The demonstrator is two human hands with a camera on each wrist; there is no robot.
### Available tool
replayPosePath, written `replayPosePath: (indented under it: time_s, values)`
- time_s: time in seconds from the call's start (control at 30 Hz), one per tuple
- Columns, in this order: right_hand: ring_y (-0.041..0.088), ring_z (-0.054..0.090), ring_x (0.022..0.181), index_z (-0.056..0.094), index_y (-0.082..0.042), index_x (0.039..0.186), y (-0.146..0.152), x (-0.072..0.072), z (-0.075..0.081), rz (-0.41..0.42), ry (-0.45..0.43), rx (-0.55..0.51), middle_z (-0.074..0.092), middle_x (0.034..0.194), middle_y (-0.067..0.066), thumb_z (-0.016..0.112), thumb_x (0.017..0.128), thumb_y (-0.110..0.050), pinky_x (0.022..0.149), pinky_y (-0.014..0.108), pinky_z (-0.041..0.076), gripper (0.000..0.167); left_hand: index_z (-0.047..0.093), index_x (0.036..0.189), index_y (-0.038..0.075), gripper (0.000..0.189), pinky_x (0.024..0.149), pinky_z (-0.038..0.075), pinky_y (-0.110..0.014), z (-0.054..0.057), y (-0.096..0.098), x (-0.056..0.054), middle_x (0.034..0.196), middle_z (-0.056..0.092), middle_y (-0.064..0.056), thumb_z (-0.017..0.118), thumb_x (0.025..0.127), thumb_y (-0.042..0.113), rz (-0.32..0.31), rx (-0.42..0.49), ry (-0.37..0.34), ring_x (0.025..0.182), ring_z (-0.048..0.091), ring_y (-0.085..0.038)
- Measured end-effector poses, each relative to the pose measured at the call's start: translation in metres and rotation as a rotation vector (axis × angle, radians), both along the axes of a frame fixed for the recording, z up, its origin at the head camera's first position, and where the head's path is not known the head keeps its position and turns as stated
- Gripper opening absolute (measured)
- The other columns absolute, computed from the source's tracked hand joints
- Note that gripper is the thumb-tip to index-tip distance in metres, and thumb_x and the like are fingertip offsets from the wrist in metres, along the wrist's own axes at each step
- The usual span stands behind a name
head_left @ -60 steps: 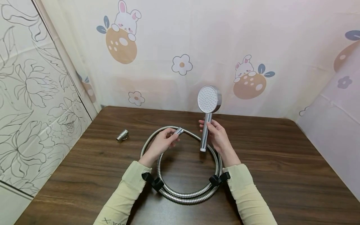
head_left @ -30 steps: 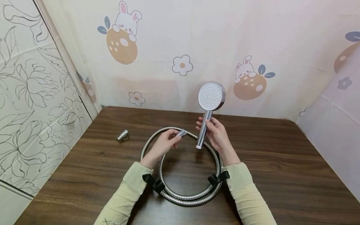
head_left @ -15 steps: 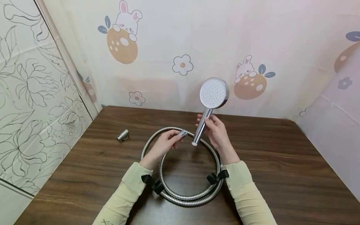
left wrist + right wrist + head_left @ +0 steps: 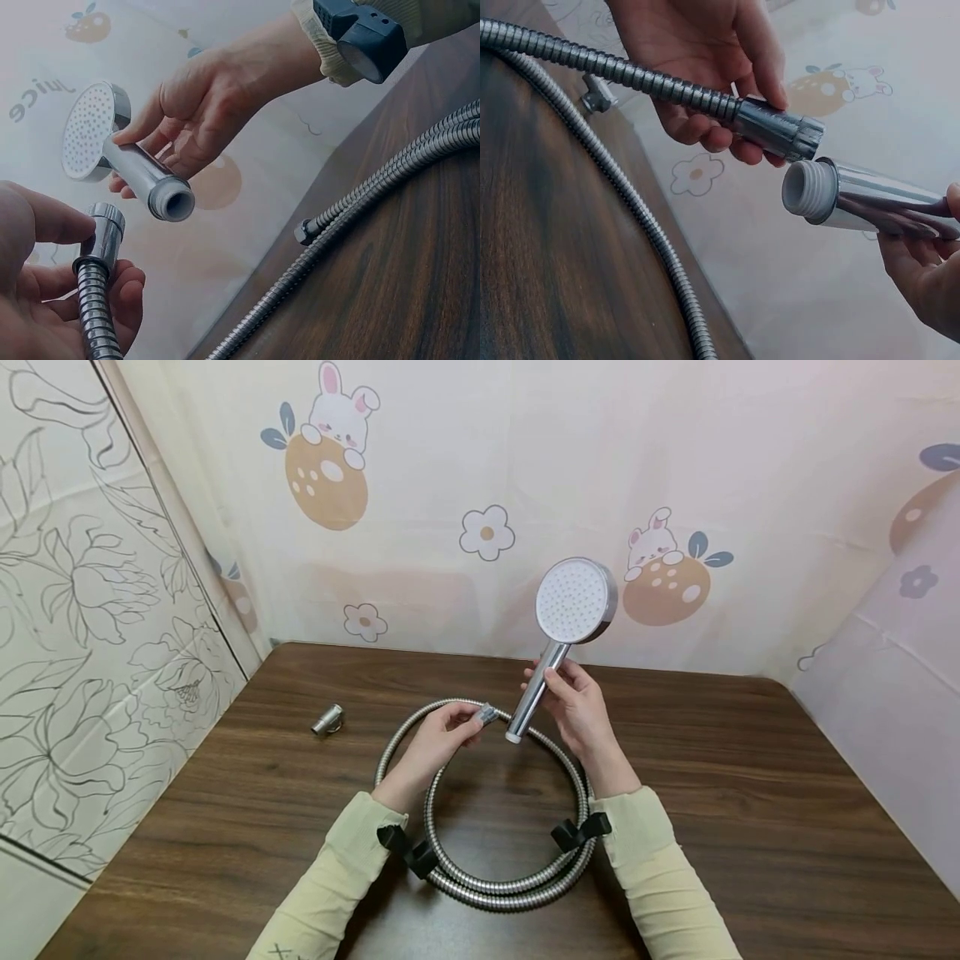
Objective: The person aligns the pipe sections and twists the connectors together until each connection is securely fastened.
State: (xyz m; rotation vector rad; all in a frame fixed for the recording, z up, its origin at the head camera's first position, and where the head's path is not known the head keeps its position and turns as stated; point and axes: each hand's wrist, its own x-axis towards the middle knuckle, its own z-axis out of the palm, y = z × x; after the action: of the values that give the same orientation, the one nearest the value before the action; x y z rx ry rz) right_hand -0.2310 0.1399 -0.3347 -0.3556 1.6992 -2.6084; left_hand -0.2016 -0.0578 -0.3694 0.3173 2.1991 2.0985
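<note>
My left hand (image 4: 435, 747) pinches the chrome end nut (image 4: 769, 127) of a ribbed metal shower hose (image 4: 510, 902) between thumb and fingers. In my right hand (image 4: 581, 718) is a chrome shower head (image 4: 573, 600), gripped by its handle and tilted, its white nozzle face toward the head camera. The handle's white threaded end (image 4: 810, 187) points down-left at the hose nut. Nut and thread are close together but apart, as both wrist views show. The hose lies coiled on the table below my wrists, and its other end nut (image 4: 305, 232) shows in the left wrist view.
A small chrome fitting (image 4: 327, 721) lies on the brown wooden table (image 4: 750, 827), left of the coil. Behind the table's back edge hangs a curtain (image 4: 420, 460) with rabbit prints. A white panel (image 4: 97, 610) with flower drawings stands at left. Black cameras are strapped to both wrists.
The shower head has risen and tilted further right at its top, while its threaded end has swung left and up toward the hose nut. My left hand has shifted slightly right with the nut.
</note>
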Motion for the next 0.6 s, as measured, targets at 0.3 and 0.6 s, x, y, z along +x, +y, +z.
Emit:
replayPosePath:
  time_s: [0.3,0.6]
  values:
    - [0.012,0.065,0.085,0.046,-0.001,0.113,-0.003,0.001,0.006,-0.024,0.015,-0.006,0.064,0.094,0.001,0.046,0.093,-0.006,0.083,0.033,0.051,0.020,0.056,0.111,-0.004,0.026,0.074,0.049,-0.034,0.001,0.000,0.001,0.093,0.057,-0.010,0.057,0.087,0.005,-0.015,-0.010,-0.015,0.077,0.058,-0.020]
    - [0.013,0.065,0.082,0.044,0.000,0.118,-0.007,-0.001,0.017,-0.056,0.026,-0.034,0.060,0.097,0.006,0.050,0.092,-0.006,0.081,0.032,0.052,0.028,0.055,0.109,-0.005,0.024,0.067,0.047,-0.025,0.003,0.001,0.002,0.093,0.057,-0.010,0.056,0.087,0.005,-0.051,-0.004,-0.020,0.069,0.055,-0.010]
